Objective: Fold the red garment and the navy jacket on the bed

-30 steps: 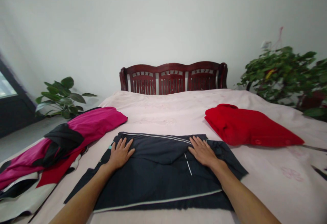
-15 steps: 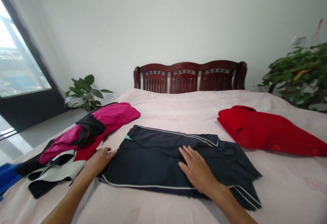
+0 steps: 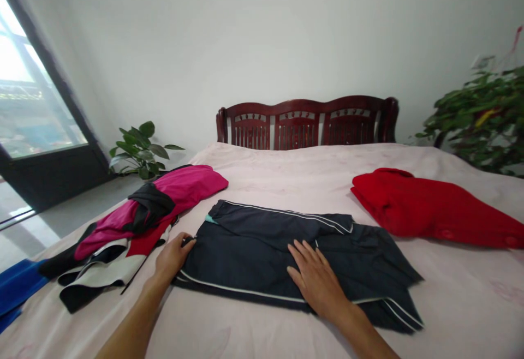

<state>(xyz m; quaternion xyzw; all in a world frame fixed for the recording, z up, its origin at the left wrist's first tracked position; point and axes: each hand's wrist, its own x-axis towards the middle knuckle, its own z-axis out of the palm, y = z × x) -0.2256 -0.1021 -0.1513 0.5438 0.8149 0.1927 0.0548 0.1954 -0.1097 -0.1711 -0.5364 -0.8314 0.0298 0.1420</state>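
Observation:
Dark navy trousers [image 3: 245,255] with white piping lie folded across the pink bedspread, with a small teal patch near their upper left corner. My left hand [image 3: 175,254] is at their left edge, its thumb and fingers closed on the dark cloth there. Flat on the middle of the trousers rests my right hand [image 3: 314,274], fingers stretched out and slightly apart. The legs of the trousers spread unevenly to the right of it.
A red folded garment [image 3: 429,209] lies on the bed [image 3: 278,176] at the right. Pink and black clothing [image 3: 188,184], a grey-white piece [image 3: 102,273] and blue cloth [image 3: 18,291] lie left. A wooden headboard [image 3: 297,124] and plants stand behind.
My left hand has moved slightly right and closed on the left edge of the trousers, which looks drawn in a little. My right hand stays on the cloth. The view has shifted slightly.

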